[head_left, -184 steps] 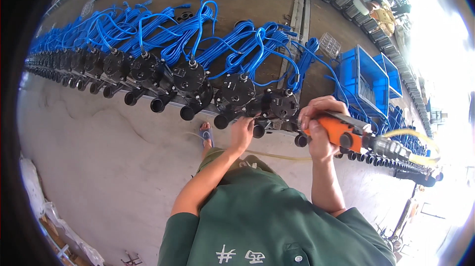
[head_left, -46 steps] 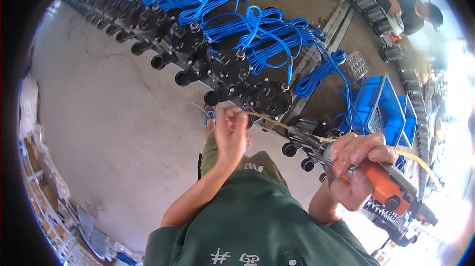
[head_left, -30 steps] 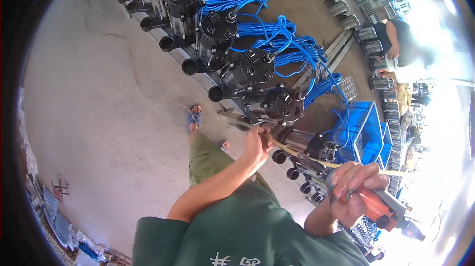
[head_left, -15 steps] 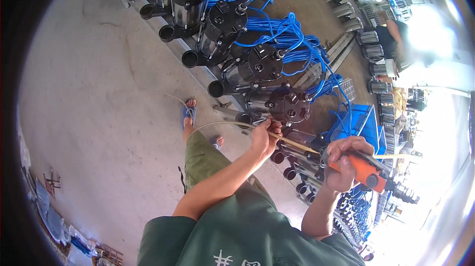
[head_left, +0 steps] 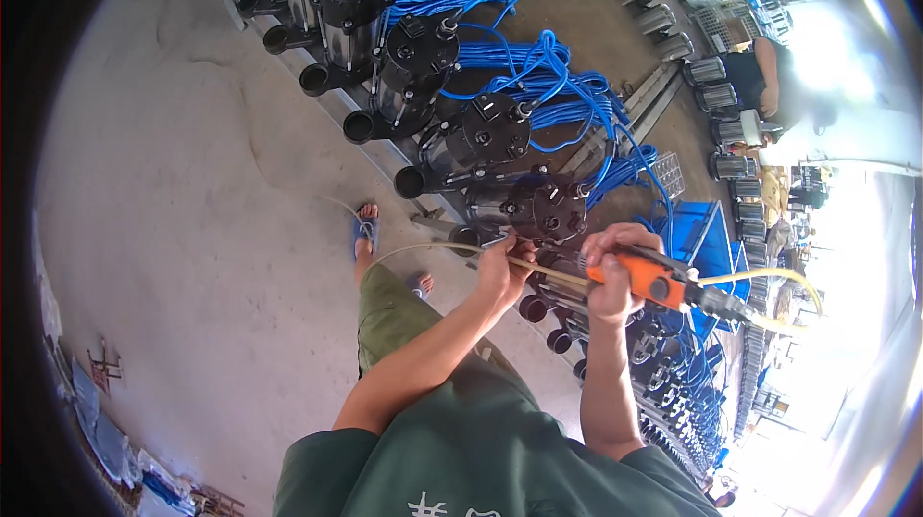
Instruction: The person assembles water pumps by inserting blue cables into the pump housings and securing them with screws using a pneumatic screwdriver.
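My right hand (head_left: 613,272) is closed around an orange and black power drill (head_left: 651,283), its chuck end pointing right. My left hand (head_left: 502,269) is closed at the near side of a steel pump with a black top (head_left: 546,208), fingertips pinched by its edge. What they pinch is too small to make out. A thin yellowish cord (head_left: 423,247) runs from the floor side past my left hand and on to my right hand. Beyond the drill, a yellow stretch of cord loops out to the right.
More pumps (head_left: 415,61) with black outlets stand in a slanting row along a metal rail. Coiled blue cables (head_left: 519,61) lie behind them. A blue crate (head_left: 700,227) sits past my right hand. Another person (head_left: 760,80) is beside a far row of steel cylinders (head_left: 719,97).
My right hand has brought the drill left and a little up, nearer the pump and my left hand. My left hand stays closed at the pump; the view has shifted slightly.
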A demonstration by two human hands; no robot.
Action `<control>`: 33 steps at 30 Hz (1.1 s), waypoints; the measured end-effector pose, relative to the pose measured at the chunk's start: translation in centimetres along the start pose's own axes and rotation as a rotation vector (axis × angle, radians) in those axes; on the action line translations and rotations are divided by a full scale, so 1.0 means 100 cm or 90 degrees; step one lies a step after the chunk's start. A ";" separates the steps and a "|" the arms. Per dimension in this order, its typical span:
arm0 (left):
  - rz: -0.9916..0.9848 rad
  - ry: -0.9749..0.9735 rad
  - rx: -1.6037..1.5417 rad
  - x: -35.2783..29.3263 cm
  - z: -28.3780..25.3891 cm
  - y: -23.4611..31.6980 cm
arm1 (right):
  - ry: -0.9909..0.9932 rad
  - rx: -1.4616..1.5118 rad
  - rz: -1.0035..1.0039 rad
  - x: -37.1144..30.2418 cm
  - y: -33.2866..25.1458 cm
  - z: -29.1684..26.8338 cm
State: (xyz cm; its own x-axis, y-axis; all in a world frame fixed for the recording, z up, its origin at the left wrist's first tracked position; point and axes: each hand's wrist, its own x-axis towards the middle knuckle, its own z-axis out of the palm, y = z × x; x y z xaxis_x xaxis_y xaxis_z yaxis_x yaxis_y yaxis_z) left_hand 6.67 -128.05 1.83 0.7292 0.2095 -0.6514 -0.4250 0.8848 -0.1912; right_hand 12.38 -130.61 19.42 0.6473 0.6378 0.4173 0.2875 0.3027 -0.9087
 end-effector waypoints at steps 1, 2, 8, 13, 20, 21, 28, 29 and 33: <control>0.001 0.003 -0.005 0.000 -0.002 0.000 | -0.010 0.006 0.010 -0.001 0.005 -0.001; 0.002 -0.013 -0.009 0.001 -0.003 0.001 | -0.011 0.025 0.012 0.001 0.007 -0.002; -0.174 0.189 0.309 -0.044 -0.027 0.047 | 0.006 0.002 0.061 0.009 0.001 0.008; 0.185 0.120 1.035 -0.073 -0.015 0.099 | -0.016 0.096 0.044 0.021 -0.018 0.012; 0.807 -0.092 1.112 -0.019 0.024 0.061 | -0.108 0.087 0.081 0.044 0.014 0.053; 0.791 -0.094 1.102 -0.011 0.022 0.060 | -0.120 0.091 0.090 0.042 0.021 0.051; 0.811 -0.112 1.072 0.016 0.005 0.060 | -0.083 0.041 0.120 0.039 0.034 0.055; 0.790 -0.133 1.075 0.010 0.013 0.060 | -0.068 0.018 0.136 0.041 0.029 0.053; 0.756 -0.127 1.131 0.017 0.009 0.063 | -0.015 0.053 0.086 0.055 -0.006 0.062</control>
State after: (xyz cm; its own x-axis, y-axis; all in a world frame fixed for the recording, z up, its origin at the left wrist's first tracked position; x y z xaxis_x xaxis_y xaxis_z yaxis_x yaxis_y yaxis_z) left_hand 5.67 -121.72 0.21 0.6488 0.7403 0.1759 0.1302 -0.3358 0.9329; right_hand 11.33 -122.92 22.36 0.6591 0.6932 0.2917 0.1380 0.2698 -0.9530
